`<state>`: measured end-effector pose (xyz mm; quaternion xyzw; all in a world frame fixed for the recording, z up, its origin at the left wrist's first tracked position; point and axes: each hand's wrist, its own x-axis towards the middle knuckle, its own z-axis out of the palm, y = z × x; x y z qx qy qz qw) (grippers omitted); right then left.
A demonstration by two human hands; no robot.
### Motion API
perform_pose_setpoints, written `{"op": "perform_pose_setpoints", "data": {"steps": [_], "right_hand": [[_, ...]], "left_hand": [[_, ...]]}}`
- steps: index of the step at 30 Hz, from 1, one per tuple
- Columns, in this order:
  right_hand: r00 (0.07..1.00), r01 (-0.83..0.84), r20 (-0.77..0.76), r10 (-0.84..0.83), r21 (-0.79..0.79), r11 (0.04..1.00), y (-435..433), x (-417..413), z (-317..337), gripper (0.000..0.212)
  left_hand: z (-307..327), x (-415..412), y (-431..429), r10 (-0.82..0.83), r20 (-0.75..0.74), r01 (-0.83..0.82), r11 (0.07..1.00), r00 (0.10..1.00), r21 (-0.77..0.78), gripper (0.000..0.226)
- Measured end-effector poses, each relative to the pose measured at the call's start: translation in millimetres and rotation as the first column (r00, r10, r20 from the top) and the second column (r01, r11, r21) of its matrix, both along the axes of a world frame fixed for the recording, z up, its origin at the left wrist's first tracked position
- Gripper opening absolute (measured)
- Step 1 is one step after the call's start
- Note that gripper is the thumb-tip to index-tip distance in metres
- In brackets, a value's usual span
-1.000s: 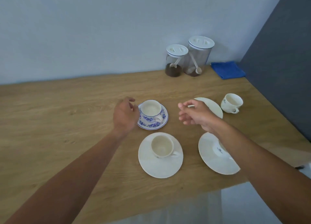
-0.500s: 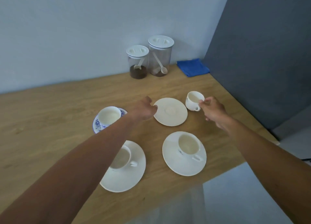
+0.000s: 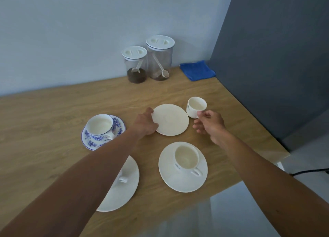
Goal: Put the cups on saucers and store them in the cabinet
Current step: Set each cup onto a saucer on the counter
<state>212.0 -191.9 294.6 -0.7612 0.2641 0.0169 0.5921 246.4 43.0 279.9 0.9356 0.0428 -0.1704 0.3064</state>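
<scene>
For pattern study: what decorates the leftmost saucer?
Blue flowers on the round white china saucer; head view.

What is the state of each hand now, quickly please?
Left hand: holding the empty white saucer by its left rim.
Right hand: pinching the loose white cup beside that saucer.

A short jar [image 3: 136,67] and a taller jar [image 3: 160,58] stand side by side at the wall [image 3: 71,41] — a scoop [image 3: 161,68] in each — with a blue cloth [image 3: 197,70] nearby on the table [image 3: 53,112].

Left hand [image 3: 145,125], right hand [image 3: 211,124], bare forearms [image 3: 99,167]
</scene>
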Motion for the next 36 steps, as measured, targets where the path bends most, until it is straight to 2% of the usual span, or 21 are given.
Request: {"op": "perform_pose_setpoints", "data": {"steps": [2,8,11,16,31,34,36], "right_hand": [[0.999,0.014,0.029,-0.015,0.056,0.998,-1.1,-2.8,1.6,0.020],[0.970,-0.187,0.147,0.195,-0.064,0.980,6.3,-14.3,8.4,0.018],[0.944,-0.296,0.138,0.301,-0.057,0.954,19.1,-14.6,8.6,0.019],[0.919,-0.376,0.100,0.382,-0.073,0.924,34.6,-13.7,3.2,0.018],[0.912,-0.400,0.046,0.407,-0.110,0.910,47.7,-10.4,5.6,0.022],[0.918,-0.393,0.026,0.396,-0.086,0.915,45.5,-13.9,5.1,0.037],[0.927,-0.371,0.027,0.373,-0.055,0.927,41.4,-17.9,5.2,0.048]], "left_hand": [[-1.2,0.2,0.5,0.022,-0.001,-0.022,1.000,1.000,-0.020,0.059],[-6.6,-2.1,0.6,0.059,0.005,-0.058,0.996,0.998,-0.065,0.052],[-6.9,-3.3,1.0,0.072,0.012,-0.072,0.995,0.997,-0.065,0.052],[-9.0,-5.7,1.8,0.066,0.023,-0.065,0.996,0.998,-0.055,0.051],[-10.9,-7.5,2.7,0.093,0.044,-0.089,0.992,0.995,-0.091,0.048],[-7.4,-11.8,3.8,0.140,0.038,-0.134,0.982,0.989,-0.130,0.055],[0.0,-15.9,4.9,0.241,0.057,-0.225,0.953,0.969,-0.203,0.059]]}}
